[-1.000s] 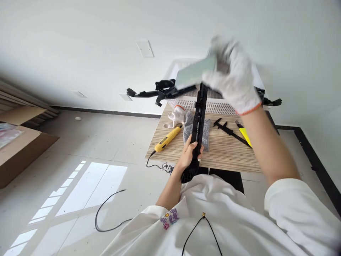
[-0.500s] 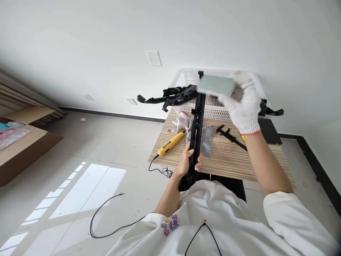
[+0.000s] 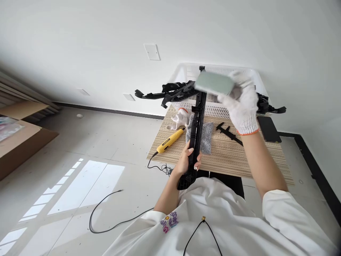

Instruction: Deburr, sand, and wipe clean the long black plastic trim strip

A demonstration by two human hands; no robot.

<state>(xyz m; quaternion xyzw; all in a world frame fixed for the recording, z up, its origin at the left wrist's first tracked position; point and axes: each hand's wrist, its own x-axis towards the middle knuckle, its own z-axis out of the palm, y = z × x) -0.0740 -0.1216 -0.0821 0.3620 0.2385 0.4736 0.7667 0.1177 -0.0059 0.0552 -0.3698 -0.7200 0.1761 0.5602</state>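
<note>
My bare left hand [image 3: 183,159] is wrapped round the lower part of a long black plastic strip [image 3: 197,122], which slants up and away from me. My right hand [image 3: 241,105], in a white knit glove with an orange cuff edge, grips a flat pale green block [image 3: 214,82]. The block lies across the strip near its far end; it is slightly blurred, and I cannot tell whether they touch. Below the strip, on the table, is a grey speckled cloth [image 3: 207,137]. The strip hides part of the cloth.
A white plastic basket [image 3: 217,112] holds more black plastic parts [image 3: 178,93] jutting over its sides. On the wood-patterned table [image 3: 223,160] lie a yellow corded tool [image 3: 170,140], a white glove [image 3: 179,119], a black caliper [image 3: 229,134] and a dark flat tablet [image 3: 269,128]. A cardboard box [image 3: 29,149] stands left.
My right hand and the green block have shifted slightly left relative to the strip. The left hand keeps its grip. The whole view has tilted a little.
</note>
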